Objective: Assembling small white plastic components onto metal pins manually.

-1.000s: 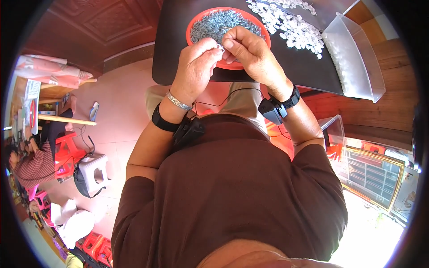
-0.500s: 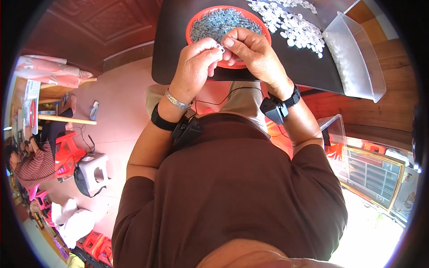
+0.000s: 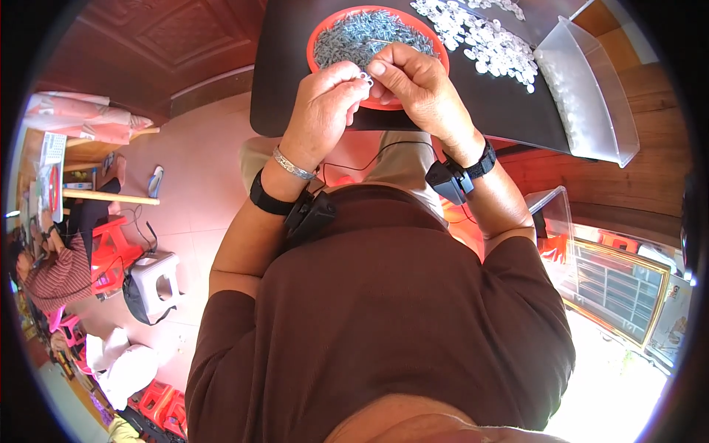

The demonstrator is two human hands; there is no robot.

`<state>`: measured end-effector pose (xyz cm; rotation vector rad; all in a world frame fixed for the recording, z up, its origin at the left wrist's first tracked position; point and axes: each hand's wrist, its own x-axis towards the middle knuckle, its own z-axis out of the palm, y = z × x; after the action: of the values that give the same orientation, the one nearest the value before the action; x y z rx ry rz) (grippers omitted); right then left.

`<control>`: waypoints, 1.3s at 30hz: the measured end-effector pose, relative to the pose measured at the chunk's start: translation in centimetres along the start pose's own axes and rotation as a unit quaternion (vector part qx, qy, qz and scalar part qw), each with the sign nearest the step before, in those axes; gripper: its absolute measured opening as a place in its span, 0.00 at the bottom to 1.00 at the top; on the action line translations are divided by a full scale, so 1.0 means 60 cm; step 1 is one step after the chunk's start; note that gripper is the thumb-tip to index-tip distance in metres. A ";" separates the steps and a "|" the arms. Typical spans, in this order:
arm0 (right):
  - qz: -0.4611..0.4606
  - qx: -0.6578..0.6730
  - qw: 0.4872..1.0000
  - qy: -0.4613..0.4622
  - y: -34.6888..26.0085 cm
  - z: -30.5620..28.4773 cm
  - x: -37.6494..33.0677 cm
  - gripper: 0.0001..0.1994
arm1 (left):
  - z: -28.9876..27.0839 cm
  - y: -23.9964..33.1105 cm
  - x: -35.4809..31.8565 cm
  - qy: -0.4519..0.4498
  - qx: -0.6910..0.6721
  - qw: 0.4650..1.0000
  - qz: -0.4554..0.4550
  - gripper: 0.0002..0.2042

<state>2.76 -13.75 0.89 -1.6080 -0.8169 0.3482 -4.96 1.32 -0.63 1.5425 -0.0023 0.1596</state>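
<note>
Over the near part of a round red tray (image 3: 312, 46), my two hands meet fingertip to fingertip. My left hand (image 3: 325, 103) is closed, its thumb and index finger pinching a small whitish ring-shaped piece (image 3: 366, 78). Beside that piece, my right hand (image 3: 425, 85) is closed with thumb against index finger; what it grips, if anything, is hidden. A heap of small blue-grey nail-like pieces (image 3: 354, 40) fills the tray behind my fingers. One thin, shinier piece shows just above my right index finger; I cannot tell whether it lies on the heap.
The tray stands on a dark table (image 3: 284, 74). Small clear-white pieces (image 3: 498, 52) are spread to its right, beside a translucent bin (image 3: 602, 96) holding more whitish pieces. Someone in a striped top (image 3: 63, 273) sits at far left, near red stools and a grey stool (image 3: 156, 280).
The table and tray sit very slightly higher in the picture. Both hands keep nearly the same pinch, and the whitish piece stays between them.
</note>
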 end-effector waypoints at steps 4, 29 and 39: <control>-0.006 -0.029 0.999 0.013 0.000 0.001 -0.001 0.10 | -0.002 0.002 0.001 0.001 0.001 1.000 0.004 0.09; -0.136 -0.168 0.976 0.009 -0.004 -0.013 -0.004 0.09 | -0.001 -0.013 0.001 0.021 0.060 0.996 0.057 0.10; 0.042 -0.448 0.884 0.124 0.045 -0.237 0.043 0.12 | -0.016 -0.005 0.005 0.004 -0.069 0.997 -0.025 0.11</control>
<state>14.48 -22.54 1.95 -2.4909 -0.7448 -0.2338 -4.75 2.32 -0.91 1.4021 0.0312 0.1242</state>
